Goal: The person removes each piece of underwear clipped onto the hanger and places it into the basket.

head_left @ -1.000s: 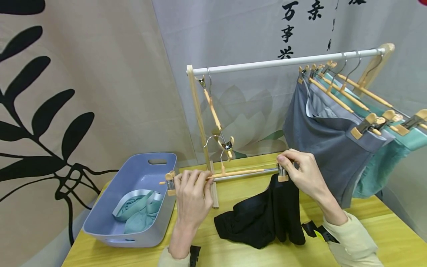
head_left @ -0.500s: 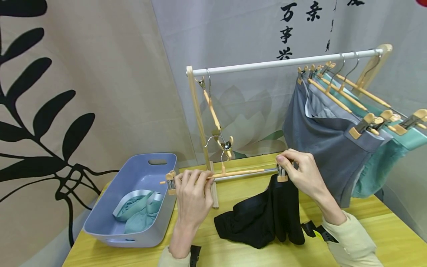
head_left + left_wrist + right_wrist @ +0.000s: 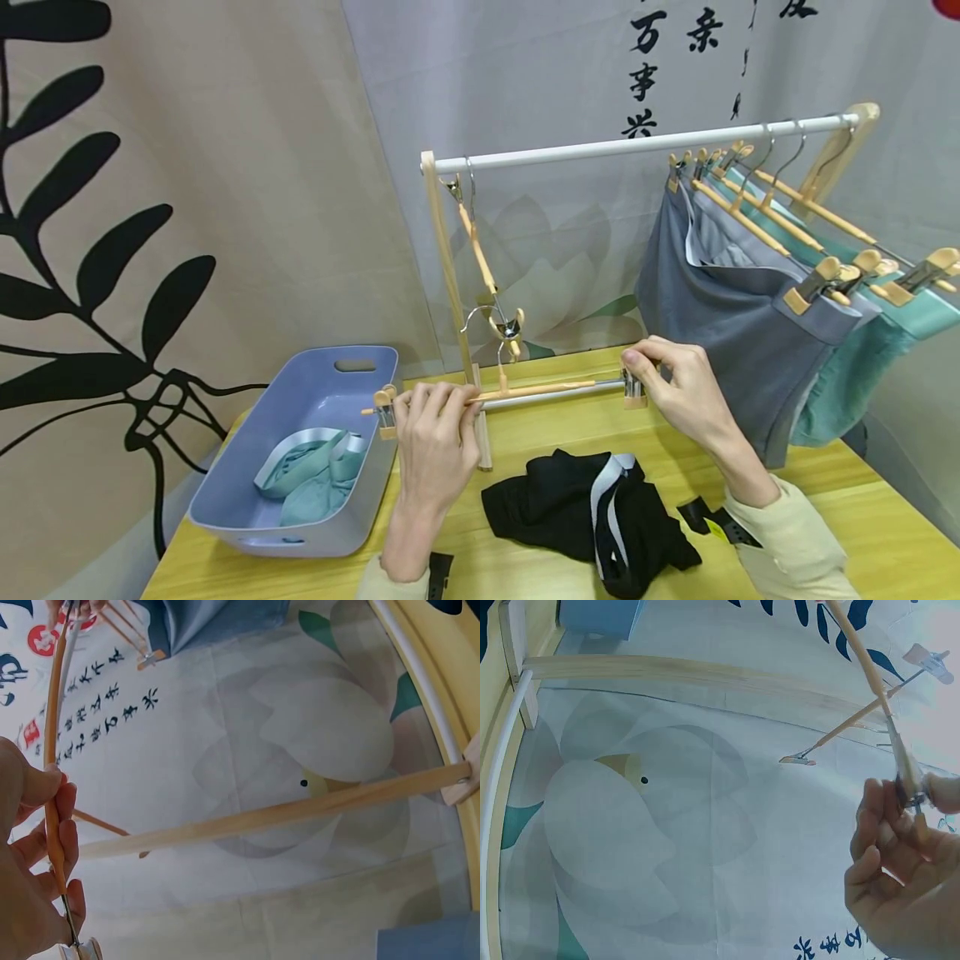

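Note:
The left hand (image 3: 435, 433) grips the left part of a wooden clip hanger (image 3: 536, 389); in the left wrist view the fingers of the left hand (image 3: 34, 855) curl round its bar. At the hanger's other end, the right hand (image 3: 686, 392) pinches the metal clip (image 3: 633, 388), which has no cloth in it; the right wrist view also shows this right hand (image 3: 907, 862) at the clip (image 3: 911, 780). Below, a black garment (image 3: 547, 508) with a light grey band lies crumpled on the table, touched by neither hand.
A blue basket (image 3: 375, 492) with a teal garment (image 3: 315, 475) stands at the left. Behind is a rack with a white rail (image 3: 585, 151); an unloaded hanger (image 3: 477, 250) hangs at its left, grey shorts (image 3: 720, 317) and teal ones (image 3: 832, 392) at its right.
The black garment has dropped from the right clip onto the table, and its light grey band now shows. Both hands have stayed at nearly the same places on the hanger.

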The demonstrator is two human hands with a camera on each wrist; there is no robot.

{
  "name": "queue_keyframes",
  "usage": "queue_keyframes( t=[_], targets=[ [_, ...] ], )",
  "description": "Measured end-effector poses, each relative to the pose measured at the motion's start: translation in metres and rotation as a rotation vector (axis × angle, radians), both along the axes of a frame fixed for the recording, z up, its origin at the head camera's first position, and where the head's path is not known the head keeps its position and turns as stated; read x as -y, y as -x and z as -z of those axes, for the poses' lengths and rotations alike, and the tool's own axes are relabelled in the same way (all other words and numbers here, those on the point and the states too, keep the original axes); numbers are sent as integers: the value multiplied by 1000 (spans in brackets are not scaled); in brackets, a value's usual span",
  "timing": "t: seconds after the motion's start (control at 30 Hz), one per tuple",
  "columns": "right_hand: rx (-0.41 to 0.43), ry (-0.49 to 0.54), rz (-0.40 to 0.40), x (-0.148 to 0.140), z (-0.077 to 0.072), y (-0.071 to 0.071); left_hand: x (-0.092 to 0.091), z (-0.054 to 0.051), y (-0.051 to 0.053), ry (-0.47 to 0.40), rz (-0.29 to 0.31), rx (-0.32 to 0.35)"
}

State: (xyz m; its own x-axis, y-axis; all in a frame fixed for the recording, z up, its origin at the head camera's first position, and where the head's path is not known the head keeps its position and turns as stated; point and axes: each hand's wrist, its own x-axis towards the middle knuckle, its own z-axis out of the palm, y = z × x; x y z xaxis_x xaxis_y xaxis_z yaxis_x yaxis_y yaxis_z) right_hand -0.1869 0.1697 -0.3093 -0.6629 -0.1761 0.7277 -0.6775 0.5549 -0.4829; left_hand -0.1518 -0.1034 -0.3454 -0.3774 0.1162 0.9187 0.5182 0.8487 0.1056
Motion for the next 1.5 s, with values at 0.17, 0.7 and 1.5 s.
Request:
queue_keyframes(
  t=[0.17,0.7,1.5],
  targets=[
    [48,-5,-8,0,2,0,0,1,0,-1,3,10],
    [-444,-216,247,27,6,-5,-2,6,2,15,-33,22],
    [-460,-366,-75,58,23,5,-31,14,0,54,64,-239]
  ],
)
